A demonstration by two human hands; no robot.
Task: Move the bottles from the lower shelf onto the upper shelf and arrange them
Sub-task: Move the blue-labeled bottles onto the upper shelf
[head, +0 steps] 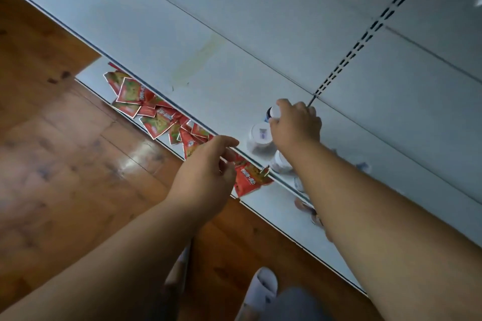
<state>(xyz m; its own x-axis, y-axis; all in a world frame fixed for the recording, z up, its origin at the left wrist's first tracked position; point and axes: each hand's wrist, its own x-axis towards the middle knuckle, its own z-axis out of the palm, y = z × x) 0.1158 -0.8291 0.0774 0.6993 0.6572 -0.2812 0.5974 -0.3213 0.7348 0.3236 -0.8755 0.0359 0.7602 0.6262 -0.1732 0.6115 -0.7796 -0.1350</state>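
Your right hand (296,124) reaches over the upper shelf (161,34), fingers curled round the white cap of a small bottle (272,113) with a dark blue label, which stands on the shelf near the slotted upright (365,36) at the back. Just beside that hand, toward the shelf's front edge, a wider white-lidded bottle (259,139) stands upright on the same shelf, touching or nearly touching your wrist. A third bottle (280,163) sits right at the front edge, partly hidden under your right forearm, and a blurred pale bottle shape (361,163) shows on the far side of that forearm; you cannot tell how it stands. Your left hand (208,167) hovers in front of the shelf edge with its fingers loosely bent and grasping nothing, above the red snack packets (156,117) scattered along the lower shelf (276,212). One red packet (247,180) lies just beyond your left fingertips. Below, the wooden floor (65,151) and a pale slipper (262,286) are visible.
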